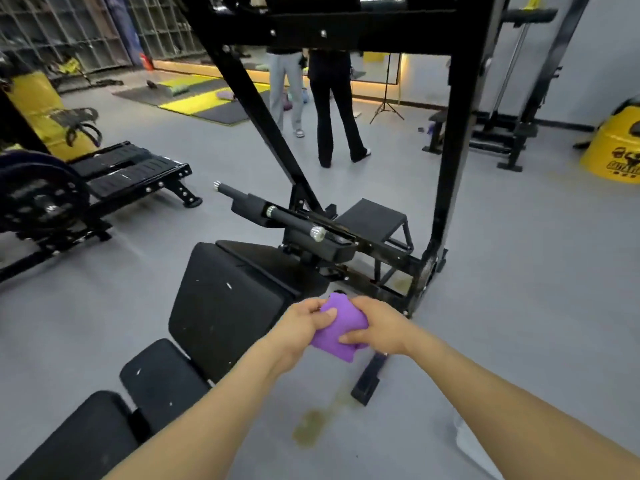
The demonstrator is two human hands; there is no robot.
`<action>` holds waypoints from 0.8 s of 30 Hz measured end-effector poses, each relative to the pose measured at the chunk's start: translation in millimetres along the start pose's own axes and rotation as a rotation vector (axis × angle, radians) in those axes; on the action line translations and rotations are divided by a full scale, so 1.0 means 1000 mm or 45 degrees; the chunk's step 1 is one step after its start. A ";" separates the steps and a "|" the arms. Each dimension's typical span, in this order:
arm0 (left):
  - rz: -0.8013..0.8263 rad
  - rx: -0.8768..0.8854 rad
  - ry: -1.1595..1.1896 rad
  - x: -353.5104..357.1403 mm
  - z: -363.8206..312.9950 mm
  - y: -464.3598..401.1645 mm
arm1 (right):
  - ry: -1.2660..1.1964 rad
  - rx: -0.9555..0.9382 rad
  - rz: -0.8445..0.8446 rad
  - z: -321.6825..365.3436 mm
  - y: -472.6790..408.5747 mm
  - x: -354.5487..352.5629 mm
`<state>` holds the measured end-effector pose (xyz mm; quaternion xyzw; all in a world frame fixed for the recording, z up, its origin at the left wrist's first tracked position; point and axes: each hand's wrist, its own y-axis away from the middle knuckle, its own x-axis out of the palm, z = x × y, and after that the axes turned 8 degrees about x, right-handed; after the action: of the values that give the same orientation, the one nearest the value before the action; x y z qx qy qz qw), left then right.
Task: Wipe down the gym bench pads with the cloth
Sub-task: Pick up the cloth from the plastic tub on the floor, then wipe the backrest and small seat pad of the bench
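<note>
A purple cloth (pixel 338 329) is bunched between both my hands, held in the air just right of the bench. My left hand (pixel 300 329) grips its left side with the thumb on top. My right hand (pixel 375 327) pinches its right side. The black gym bench runs from lower left toward the centre: a large back pad (pixel 227 306) with white flecks, a smaller middle pad (pixel 161 374) and a near pad (pixel 81 438). The cloth does not touch any pad.
A black machine frame (pixel 453 133) with chrome-tipped bars (pixel 294 223) stands beyond the bench. Its foot (pixel 369 379) lies on the grey floor near a yellowish stain (pixel 311 427). Two people (pixel 322 105) stand further back. Another machine (pixel 104 178) is at left, a yellow drum (pixel 614 147) at right.
</note>
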<state>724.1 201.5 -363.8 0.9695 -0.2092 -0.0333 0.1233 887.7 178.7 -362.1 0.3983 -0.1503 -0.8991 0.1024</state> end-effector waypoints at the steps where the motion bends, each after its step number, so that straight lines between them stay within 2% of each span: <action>1: -0.024 0.022 0.007 -0.028 -0.002 0.005 | -0.062 -0.013 0.033 0.024 -0.010 0.012; 4: -0.190 0.100 0.075 -0.111 0.002 0.018 | -0.174 -0.012 0.126 0.092 -0.044 0.053; 6: -0.304 0.101 0.263 -0.164 0.015 0.024 | -0.239 -0.009 0.185 0.128 -0.069 0.080; 8: -0.284 0.058 0.450 -0.206 0.032 0.031 | -0.297 -0.031 0.219 0.156 -0.093 0.106; 11: -0.163 -0.016 0.568 -0.244 0.053 0.035 | -0.438 -0.026 0.327 0.187 -0.118 0.136; 15: -0.260 -0.057 0.706 -0.283 0.074 0.013 | -0.533 0.023 0.458 0.210 -0.153 0.164; 20: -0.382 -0.088 0.695 -0.322 0.103 -0.025 | -0.390 0.073 0.595 0.210 -0.214 0.182; 22: -0.443 -0.101 0.667 -0.342 0.112 -0.039 | -0.245 0.060 0.530 0.203 -0.247 0.191; 24: -0.571 -0.092 0.564 -0.366 0.126 -0.059 | -0.087 0.056 0.366 0.195 -0.284 0.197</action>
<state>399.4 376.8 -495.7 0.9701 0.0430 0.1448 0.1900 593.0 420.8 -472.5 0.3441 -0.2287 -0.8846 0.2162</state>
